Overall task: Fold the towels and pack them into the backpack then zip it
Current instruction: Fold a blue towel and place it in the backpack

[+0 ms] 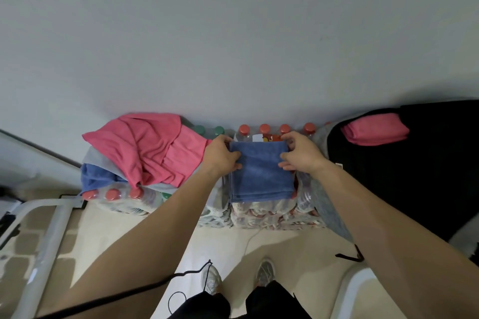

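A folded blue towel (pixel 260 176) lies on top of shrink-wrapped packs of bottles in the middle. My left hand (pixel 224 156) grips its far left corner and my right hand (pixel 300 153) grips its far right corner, thumbs on top. To the left lies a loose heap of towels, a pink one (pixel 145 147) over grey and blue ones (pixel 94 179). At the right stands the open black backpack (pixel 414 176) with a folded pink towel (pixel 374 128) inside it.
Packs of red-capped bottles (pixel 264 128) stand against the pale wall and serve as the work surface. A white metal frame (pixel 44 241) stands at the lower left, a white curved edge (pixel 355 290) at the lower right. My feet and a black cable (pixel 186 273) are on the tiled floor.
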